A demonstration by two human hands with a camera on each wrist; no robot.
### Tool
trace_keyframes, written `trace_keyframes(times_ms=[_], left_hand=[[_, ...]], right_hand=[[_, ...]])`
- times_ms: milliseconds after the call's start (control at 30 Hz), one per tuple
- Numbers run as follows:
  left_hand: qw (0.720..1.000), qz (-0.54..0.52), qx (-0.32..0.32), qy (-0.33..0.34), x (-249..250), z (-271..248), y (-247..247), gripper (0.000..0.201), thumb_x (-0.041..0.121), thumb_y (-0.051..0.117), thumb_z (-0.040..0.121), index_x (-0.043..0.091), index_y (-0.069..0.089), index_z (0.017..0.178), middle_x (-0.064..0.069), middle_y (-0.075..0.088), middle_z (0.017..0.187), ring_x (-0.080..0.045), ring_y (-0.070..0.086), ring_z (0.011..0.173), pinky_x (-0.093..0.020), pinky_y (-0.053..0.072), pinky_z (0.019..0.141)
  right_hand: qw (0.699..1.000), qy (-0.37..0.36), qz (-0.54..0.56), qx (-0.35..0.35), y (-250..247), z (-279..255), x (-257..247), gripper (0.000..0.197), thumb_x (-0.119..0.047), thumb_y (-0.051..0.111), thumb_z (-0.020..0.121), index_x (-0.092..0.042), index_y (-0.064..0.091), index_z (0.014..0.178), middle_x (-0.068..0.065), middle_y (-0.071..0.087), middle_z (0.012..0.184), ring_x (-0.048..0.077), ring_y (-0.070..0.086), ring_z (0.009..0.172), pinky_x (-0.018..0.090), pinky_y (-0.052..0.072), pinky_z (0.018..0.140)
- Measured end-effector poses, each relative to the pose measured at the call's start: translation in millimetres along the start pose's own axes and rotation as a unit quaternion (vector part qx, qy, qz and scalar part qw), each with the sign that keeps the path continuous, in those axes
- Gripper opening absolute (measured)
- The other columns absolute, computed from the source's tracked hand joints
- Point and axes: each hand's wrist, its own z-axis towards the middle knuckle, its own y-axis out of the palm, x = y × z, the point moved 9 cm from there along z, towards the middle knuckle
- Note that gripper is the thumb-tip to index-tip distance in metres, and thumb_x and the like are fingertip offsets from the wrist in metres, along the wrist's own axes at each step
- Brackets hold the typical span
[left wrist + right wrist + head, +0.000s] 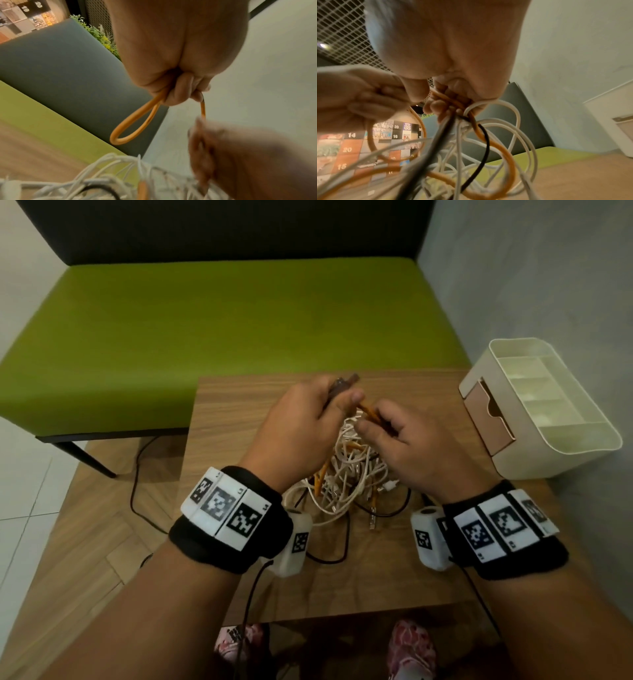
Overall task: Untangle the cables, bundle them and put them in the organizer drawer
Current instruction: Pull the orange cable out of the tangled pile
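Observation:
A tangle of white, orange and black cables (346, 474) is lifted partly off the wooden table (239, 419). My left hand (308, 419) grips a folded loop of the orange cable (135, 125), and a plug end sticks out above its fingers (352, 397). My right hand (404, 446) pinches the same orange cable (371, 414) close by, with white and black strands (488, 135) hanging from its fingers (443, 108). The cream organizer (534, 409) stands at the right with its tan drawer (493, 419) slightly out.
A green bench (222, 330) with a dark backrest runs behind the table. A grey wall (548, 268) rises on the right. A thin black cord (137, 474) trails on the floor at the left. My slippers (411, 648) show below the table's near edge.

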Motion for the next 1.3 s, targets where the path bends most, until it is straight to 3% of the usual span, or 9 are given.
trace_keyframes(times_ms=[167, 333, 533, 633, 700, 800, 933, 1167, 1300], left_hand=[[0.929, -0.337, 0.146, -0.047, -19, 2, -64, 0.035, 0.035, 0.049, 0.097, 0.035, 0.065, 0.066, 0.008, 0.047, 0.060, -0.006, 0.034, 0.044, -0.025, 0.030, 0.042], [0.976, -0.089, 0.133, -0.144, -60, -7, -59, 0.030, 0.035, 0.049, 0.101, 0.025, 0.059, 0.075, 0.011, 0.047, 0.051, -0.012, 0.039, 0.043, -0.033, 0.033, 0.049], [0.975, 0.131, 0.095, -0.154, -64, -8, -48, 0.026, 0.022, 0.056, 0.100, 0.003, 0.071, 0.093, 0.002, 0.058, 0.062, 0.014, 0.052, 0.053, -0.010, 0.032, 0.046], [0.984, 0.073, 0.144, -0.071, -32, -10, -49, 0.031, 0.019, 0.056, 0.099, 0.009, 0.064, 0.128, 0.001, 0.066, 0.125, 0.006, 0.060, 0.103, -0.005, 0.044, 0.076], [0.992, 0.009, 0.123, -0.011, -14, -6, -35, 0.035, 0.018, 0.055, 0.099, 0.013, 0.059, 0.133, 0.007, 0.056, 0.136, -0.002, 0.055, 0.118, -0.011, 0.045, 0.090], [0.999, -0.040, 0.028, -0.021, -18, 0, 0, 0.033, 0.026, 0.053, 0.099, 0.020, 0.061, 0.130, 0.006, 0.068, 0.118, 0.004, 0.061, 0.102, -0.021, 0.050, 0.088], [0.998, 0.043, -0.018, -0.034, -30, 1, 16, 0.018, 0.032, 0.053, 0.099, 0.019, 0.064, 0.092, 0.004, 0.059, 0.076, -0.012, 0.054, 0.069, -0.034, 0.036, 0.060], [0.948, -0.266, 0.149, -0.087, -28, 1, -52, 0.025, 0.030, 0.045, 0.103, 0.023, 0.052, 0.080, 0.010, 0.041, 0.059, -0.006, 0.032, 0.046, -0.030, 0.026, 0.047], [0.979, -0.009, 0.038, -0.198, -70, -4, -39, 0.027, 0.032, 0.052, 0.101, 0.023, 0.065, 0.079, 0.009, 0.059, 0.065, -0.012, 0.048, 0.055, -0.028, 0.034, 0.051]], right_hand=[[0.992, 0.093, -0.084, -0.032, -3, 0, 47, 0.025, -0.044, 0.049, 0.099, -0.024, 0.058, 0.087, -0.001, 0.059, 0.071, 0.016, 0.055, 0.065, 0.036, 0.042, 0.059], [0.992, 0.108, 0.050, 0.040, -21, 0, 44, 0.009, -0.032, 0.062, 0.095, -0.024, 0.063, 0.089, -0.003, 0.068, 0.078, 0.012, 0.063, 0.073, 0.033, 0.050, 0.069], [0.977, 0.061, 0.181, 0.098, -32, 1, 21, 0.018, -0.034, 0.058, 0.098, -0.019, 0.067, 0.092, -0.009, 0.054, 0.060, 0.012, 0.050, 0.059, 0.033, 0.043, 0.059], [0.990, 0.069, 0.107, 0.064, -20, 1, 21, 0.018, -0.036, 0.058, 0.098, -0.024, 0.071, 0.095, -0.008, 0.055, 0.063, 0.011, 0.046, 0.057, 0.033, 0.037, 0.055], [0.994, 0.065, 0.074, 0.036, -12, 1, 18, 0.014, -0.032, 0.059, 0.098, -0.026, 0.071, 0.095, 0.002, 0.064, 0.073, 0.013, 0.054, 0.062, 0.037, 0.042, 0.058], [0.996, 0.035, 0.075, 0.035, -10, 1, 7, 0.012, -0.029, 0.061, 0.097, -0.024, 0.071, 0.093, 0.003, 0.063, 0.073, 0.013, 0.054, 0.064, 0.037, 0.043, 0.061], [0.994, 0.035, 0.094, 0.044, -14, -1, 4, 0.012, -0.029, 0.061, 0.097, -0.024, 0.070, 0.091, 0.001, 0.060, 0.071, 0.018, 0.052, 0.064, 0.039, 0.043, 0.059], [0.994, 0.086, 0.037, -0.057, 12, -1, 28, 0.021, -0.042, 0.052, 0.099, -0.025, 0.062, 0.093, 0.008, 0.065, 0.083, 0.028, 0.061, 0.076, 0.049, 0.050, 0.072], [0.994, 0.089, 0.056, 0.029, -9, 1, 34, 0.021, -0.036, 0.052, 0.100, -0.022, 0.066, 0.093, 0.002, 0.067, 0.079, 0.016, 0.059, 0.067, 0.037, 0.047, 0.064]])
